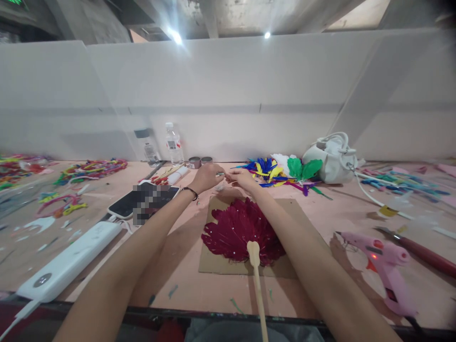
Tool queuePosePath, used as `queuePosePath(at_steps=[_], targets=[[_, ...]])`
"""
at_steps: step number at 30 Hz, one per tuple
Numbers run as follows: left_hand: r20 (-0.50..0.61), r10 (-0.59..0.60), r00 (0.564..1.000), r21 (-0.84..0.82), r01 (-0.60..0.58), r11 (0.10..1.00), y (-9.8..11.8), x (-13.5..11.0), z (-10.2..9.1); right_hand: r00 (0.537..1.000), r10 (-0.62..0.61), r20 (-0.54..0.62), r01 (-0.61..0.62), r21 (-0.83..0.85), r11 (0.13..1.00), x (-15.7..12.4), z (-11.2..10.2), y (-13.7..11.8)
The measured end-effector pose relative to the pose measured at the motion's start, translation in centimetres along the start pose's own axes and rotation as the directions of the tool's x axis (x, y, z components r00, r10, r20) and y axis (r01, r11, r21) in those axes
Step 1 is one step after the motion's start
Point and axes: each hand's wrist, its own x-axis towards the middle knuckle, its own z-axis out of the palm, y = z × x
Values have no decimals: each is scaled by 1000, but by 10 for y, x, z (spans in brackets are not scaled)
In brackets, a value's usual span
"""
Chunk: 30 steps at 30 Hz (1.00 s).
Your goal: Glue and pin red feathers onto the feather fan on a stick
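My left hand [208, 177] and my right hand [240, 179] meet over the far half of the table, both with fingers pinched. Whatever they hold between the fingertips is too small to make out. Just below them lies a small clear plastic piece [219, 187]. Nearer to me, a dark red feather fan [233, 232] with small white dots rests on a sheet of cardboard [302, 213]. Its pale wooden handle [259, 289] points toward me, past the table edge. My right forearm passes above the fan's right side and hides part of it.
On the right lie a pink glue gun [381, 261] with a lit red light and red-handled pliers [420, 247]. Coloured feathers [272, 171] and a white bag [331, 159] are behind. Leftward are a phone [124, 204], a power strip [71, 259] and a water bottle [174, 145].
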Motion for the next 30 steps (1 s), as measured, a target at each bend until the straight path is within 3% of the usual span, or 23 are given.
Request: queuePosePath(at_steps=[11,20,25,30], targets=[[-58,-33,998,18,35,999,1,-1,7,1000,-26,-3,26,-33,999,2,2,-3],[-101,-109,989,-143,94,985,-2,0,6,1000,-16,9,16,9,1000,-3,6,-8],[-99,-199,975,-240,171,955,-9,3,-12,998,-18,-53,21,64,998,-3,6,-8],[119,-206,971,-302,233,924,-28,-1,-47,994,-12,-109,23,102,995,-1,1,-9]])
